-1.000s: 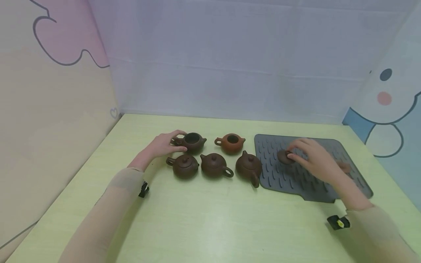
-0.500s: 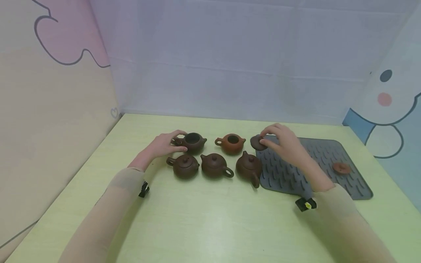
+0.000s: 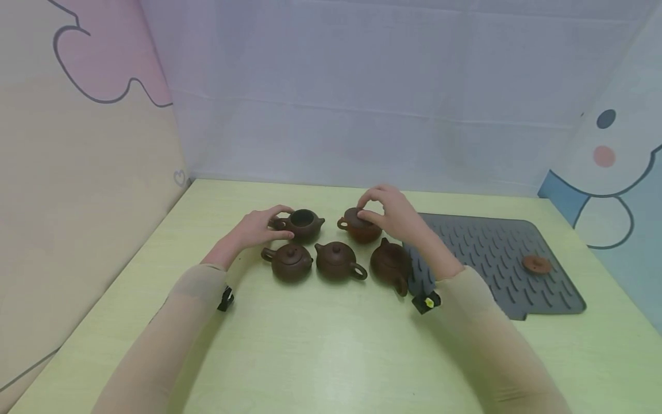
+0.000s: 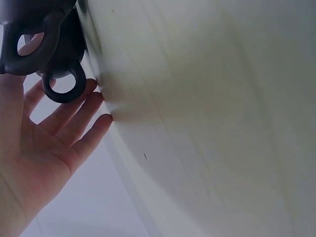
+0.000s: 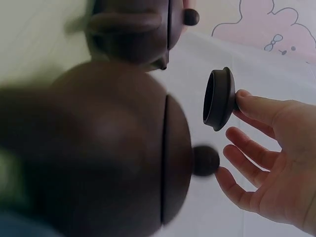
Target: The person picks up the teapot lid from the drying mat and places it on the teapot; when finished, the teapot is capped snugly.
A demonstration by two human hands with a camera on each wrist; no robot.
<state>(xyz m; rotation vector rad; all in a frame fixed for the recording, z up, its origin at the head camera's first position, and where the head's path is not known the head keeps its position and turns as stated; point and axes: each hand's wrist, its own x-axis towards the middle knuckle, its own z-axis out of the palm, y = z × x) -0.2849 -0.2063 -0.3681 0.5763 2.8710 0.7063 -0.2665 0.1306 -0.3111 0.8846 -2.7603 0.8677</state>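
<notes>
My left hand (image 3: 257, 226) holds the back-left dark brown teapot (image 3: 308, 227), its thumb and forefinger on either side of the handle end; this pot's top is uncovered. In the left wrist view, the remaining fingers (image 4: 91, 136) reach down to the tabletop, and a nearer teapot hides the thumb. With my right hand (image 3: 395, 215) I pinch a dark brown lid (image 5: 222, 98) by its knob. That lid hangs over the reddish-brown teapot (image 3: 364, 233) at the back and covers its opening in the head view; the right wrist view shows the lid's rim free of contact.
In the front row stand three lidded teapots: a left one (image 3: 291, 264), a middle one (image 3: 337, 263) and a right one (image 3: 390, 264) beside the grey ridged mat (image 3: 486, 247). A reddish lid (image 3: 537, 264) lies on the mat.
My right hand has carried the dark lid leftward from above the mat, past its left edge, to over the reddish-brown teapot. The left hand has stayed at its teapot.
</notes>
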